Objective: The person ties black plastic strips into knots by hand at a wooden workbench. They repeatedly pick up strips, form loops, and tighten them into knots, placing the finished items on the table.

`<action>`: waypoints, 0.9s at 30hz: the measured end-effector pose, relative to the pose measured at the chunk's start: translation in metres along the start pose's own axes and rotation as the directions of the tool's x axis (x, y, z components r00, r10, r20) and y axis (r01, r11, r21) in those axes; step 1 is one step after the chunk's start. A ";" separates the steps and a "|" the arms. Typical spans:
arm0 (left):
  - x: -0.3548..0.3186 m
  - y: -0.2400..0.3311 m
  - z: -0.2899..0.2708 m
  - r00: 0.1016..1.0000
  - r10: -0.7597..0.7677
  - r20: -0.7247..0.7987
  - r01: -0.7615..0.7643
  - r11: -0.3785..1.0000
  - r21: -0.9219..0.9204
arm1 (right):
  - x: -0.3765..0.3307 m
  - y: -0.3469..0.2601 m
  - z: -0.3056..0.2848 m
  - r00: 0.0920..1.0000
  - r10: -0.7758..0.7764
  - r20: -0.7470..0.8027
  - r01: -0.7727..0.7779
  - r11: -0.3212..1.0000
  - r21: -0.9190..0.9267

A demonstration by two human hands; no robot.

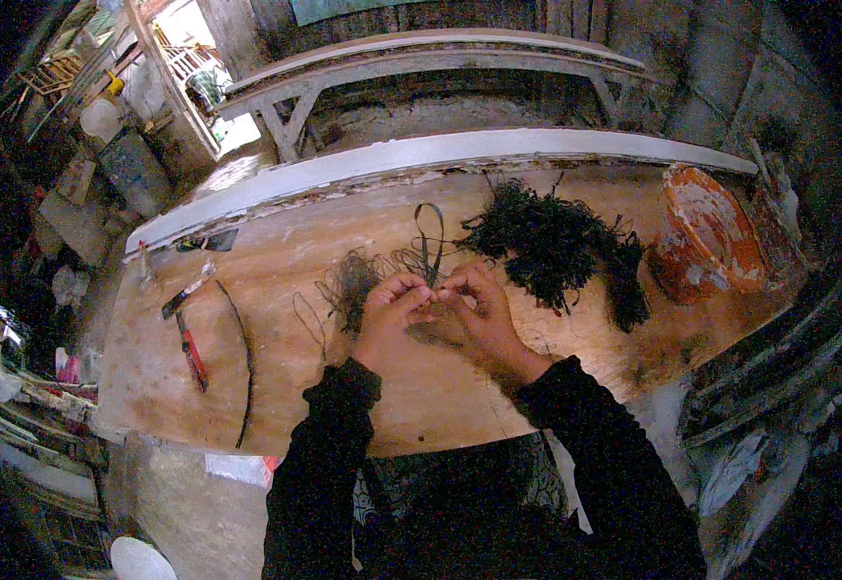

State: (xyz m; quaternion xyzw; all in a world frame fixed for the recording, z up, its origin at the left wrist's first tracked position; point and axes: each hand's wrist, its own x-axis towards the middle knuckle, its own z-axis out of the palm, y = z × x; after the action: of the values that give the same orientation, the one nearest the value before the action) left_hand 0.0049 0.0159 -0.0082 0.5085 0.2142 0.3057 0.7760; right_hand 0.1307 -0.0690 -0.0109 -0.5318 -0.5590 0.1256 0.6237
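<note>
A wooden workbench filled the middle of the head view, and everything below is placed against it. At the bench's left end lay a short grey-handled tool, and just nearer the person a red-handled tool pointed toward the near edge. Right of these, a long thin dark strip curved across the bench from its middle to its front edge. Further right, a loose tangle of fine dark wire rested on the wood, just beside the knuckles of the left hand.

The left hand was clenched, its fingertips pinched on a narrow dark green band that rose in a tall loop above the bench centre. The right hand met it there, fingers curled and touching the left, pinching the same band at its lower end; how the band ran between the fingers probably cannot be read, since the hands hid it. Both forearms wore black sleeves.

Right of the hands, a heap of dark green cut pieces lay on the bench. At the bench's right end stood an orange bucket smeared with white.
</note>
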 end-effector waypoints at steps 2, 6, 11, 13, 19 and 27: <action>-0.002 0.003 0.001 1.000 -0.026 0.011 0.026 0.999 0.018 | 0.001 -0.008 0.000 0.980 -0.201 -0.008 0.189 0.935 -0.299; -0.004 0.007 0.004 0.998 -0.029 0.055 0.029 1.000 -0.003 | -0.007 0.005 -0.001 0.949 -0.305 0.083 0.315 0.931 -0.184; -0.004 0.015 0.006 0.993 -0.044 0.107 0.046 0.999 -0.015 | -0.002 0.000 -0.007 0.928 -0.302 0.218 0.332 0.936 -0.118; -0.002 0.012 0.005 0.997 0.010 0.070 -0.014 0.998 0.060 | -0.002 -0.003 -0.007 0.950 -0.257 0.177 0.283 0.948 -0.146; -0.003 0.007 0.012 0.981 0.181 0.070 -0.192 0.960 0.205 | -0.001 0.000 -0.007 0.985 -0.166 0.057 0.174 0.965 -0.199; -0.005 -0.001 0.009 0.780 0.560 0.278 -0.548 0.398 0.736 | 0.006 0.006 -0.009 0.808 0.485 0.334 -0.577 0.540 0.612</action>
State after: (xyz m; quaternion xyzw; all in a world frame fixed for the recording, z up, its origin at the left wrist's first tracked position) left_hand 0.0074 0.0061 -0.0050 0.8331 0.1497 0.4227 0.3238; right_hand 0.1432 -0.0667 -0.0102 -0.3958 -0.3198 0.5398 0.6706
